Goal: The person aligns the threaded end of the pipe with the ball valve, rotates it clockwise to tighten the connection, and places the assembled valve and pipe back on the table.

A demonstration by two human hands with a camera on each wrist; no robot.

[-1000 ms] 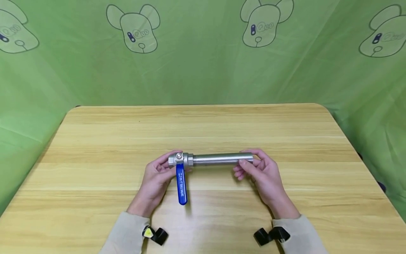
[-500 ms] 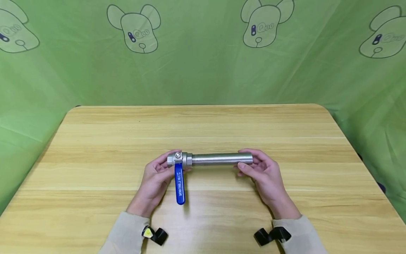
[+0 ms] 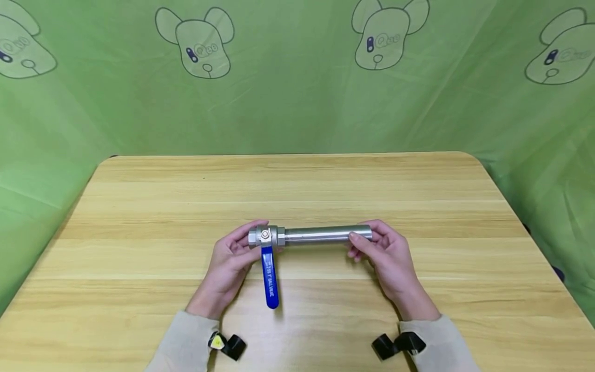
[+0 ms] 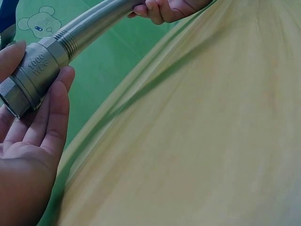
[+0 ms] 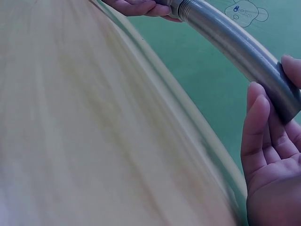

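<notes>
A steel ball valve (image 3: 277, 235) with a blue lever handle (image 3: 269, 279) is joined to a plain steel pipe (image 3: 321, 234), held level above the table. My left hand (image 3: 232, 258) grips the valve body, thumb on the near side and fingers behind and under it. Threads (image 4: 66, 43) show between valve and pipe in the left wrist view. At the pipe's free end, my right hand (image 3: 388, 258) pinches it between thumb and fingers. In the right wrist view the pipe's end (image 5: 287, 106) lies across the right fingers. The blue lever points toward me.
The wooden table (image 3: 297, 186) reaches back to a green cloth backdrop (image 3: 297, 103) printed with bear heads. Black wrist cameras (image 3: 234, 346) are strapped at both grey-beige sleeves (image 3: 186, 343).
The valve and pipe shift slightly left, then back right and a little nearer me. The blue lever's lower end swings slightly right and closer. Both hands keep their hold.
</notes>
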